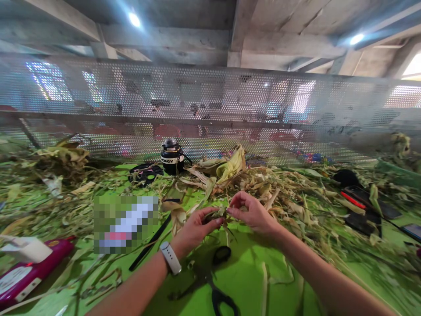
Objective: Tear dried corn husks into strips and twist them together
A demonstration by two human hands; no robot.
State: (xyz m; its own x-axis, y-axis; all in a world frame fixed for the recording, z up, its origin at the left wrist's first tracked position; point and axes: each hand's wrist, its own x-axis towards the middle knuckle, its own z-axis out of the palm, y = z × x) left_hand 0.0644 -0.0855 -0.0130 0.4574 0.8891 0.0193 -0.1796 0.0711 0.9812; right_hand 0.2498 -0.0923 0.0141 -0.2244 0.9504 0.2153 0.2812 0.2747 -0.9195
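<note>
My left hand (200, 224), with a white band on its wrist, pinches a small bunch of dried plant leaves (219, 214) between thumb and fingers. At the bunch's right end, my right hand (250, 211) has its thumb and fingertips pressed together, touching the dry bits; the exact piece between them is too small to make out. Below both hands, a pair of black-handled scissors (210, 281) lies on the green table (250, 267). Behind the hands rises a heap of dried, husk-like leaves (230, 169).
A black flask (172, 157) stands near the perforated metal screen (204, 101). At left lie a magenta power strip (36, 272) with a white plug and a black strap-like strip (151, 241). Phones and dark items (362, 204) lie at right among scattered dry leaves.
</note>
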